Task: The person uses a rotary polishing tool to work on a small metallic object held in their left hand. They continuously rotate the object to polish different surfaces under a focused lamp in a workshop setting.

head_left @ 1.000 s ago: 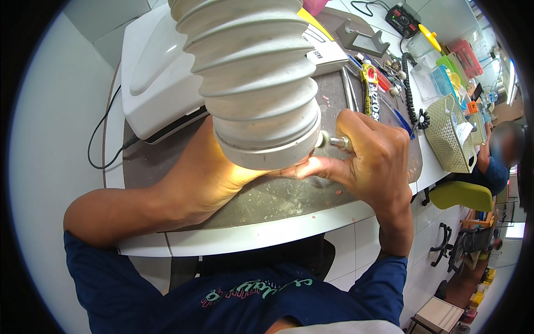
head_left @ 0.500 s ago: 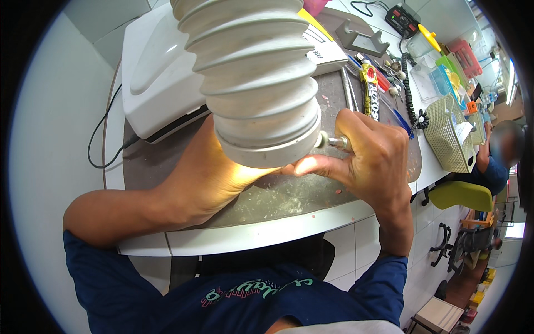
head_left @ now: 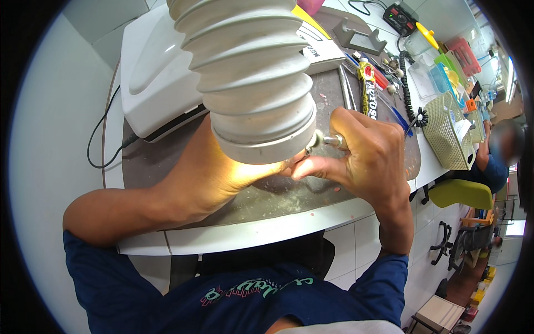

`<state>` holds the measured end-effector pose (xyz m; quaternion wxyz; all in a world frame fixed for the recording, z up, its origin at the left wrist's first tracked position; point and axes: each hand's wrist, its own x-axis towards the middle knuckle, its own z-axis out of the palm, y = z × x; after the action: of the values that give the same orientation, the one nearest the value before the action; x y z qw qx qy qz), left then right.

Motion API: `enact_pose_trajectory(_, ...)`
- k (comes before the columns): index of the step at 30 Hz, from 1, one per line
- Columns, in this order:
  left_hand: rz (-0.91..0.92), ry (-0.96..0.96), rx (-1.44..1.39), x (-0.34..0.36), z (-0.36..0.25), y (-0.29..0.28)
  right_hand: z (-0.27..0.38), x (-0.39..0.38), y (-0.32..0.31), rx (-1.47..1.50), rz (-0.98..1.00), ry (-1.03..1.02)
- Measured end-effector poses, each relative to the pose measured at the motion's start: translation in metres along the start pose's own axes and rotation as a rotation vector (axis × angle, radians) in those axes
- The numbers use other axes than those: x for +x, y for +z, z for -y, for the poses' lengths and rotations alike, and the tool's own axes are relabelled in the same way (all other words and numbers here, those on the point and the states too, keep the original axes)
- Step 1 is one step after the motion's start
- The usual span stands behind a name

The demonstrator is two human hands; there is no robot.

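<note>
A wide ribbed white hose hangs over the work and hides much of what lies beneath its mouth. My left hand reaches under it, thumb stretched to the right and bent fingers mostly hidden; what it grips cannot be made out. In my right hand, closed fingers hold a rotary handpiece, its metal nose pointing left. A small pale, rounded bit sits on the nose, close to the hose's rim. My right thumb meets the left fingertips just below the bit. Bright light falls on the left hand.
On the left stands a white machine with a black cable. Behind the hands are a white-and-yellow box, a yellow tube, a grey holder and scattered tools. A woven basket stands right; a person sits beyond.
The handpiece and right hand have shifted slightly left, bringing the bit nearer the left fingertips. In the picture the hose also sits a little further left and up.
</note>
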<state>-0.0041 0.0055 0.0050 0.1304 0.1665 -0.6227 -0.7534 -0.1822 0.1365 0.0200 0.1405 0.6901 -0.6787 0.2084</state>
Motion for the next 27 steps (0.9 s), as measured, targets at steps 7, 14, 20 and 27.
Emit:
enact_pose_trajectory(7, 0.031, -0.019, 0.075, 0.000, -0.005, -0.003, -0.002, 0.000, -0.001, -0.018, -0.018, -0.076)
enact_pose_trajectory(14, -0.033, 0.058, -0.088, 0.002, 0.009, -0.002, -0.003, -0.001, -0.002, -0.026, -0.058, -0.033)
enact_pose_trajectory(20, -0.036, 0.034, -0.163, 0.002, 0.009, -0.003, -0.004, 0.000, -0.001, -0.028, -0.036, -0.029)
enact_pose_trajectory(27, -0.070, 0.030, -0.085, 0.002, 0.013, -0.003, -0.002, -0.003, 0.001, -0.016, -0.023, 0.021)
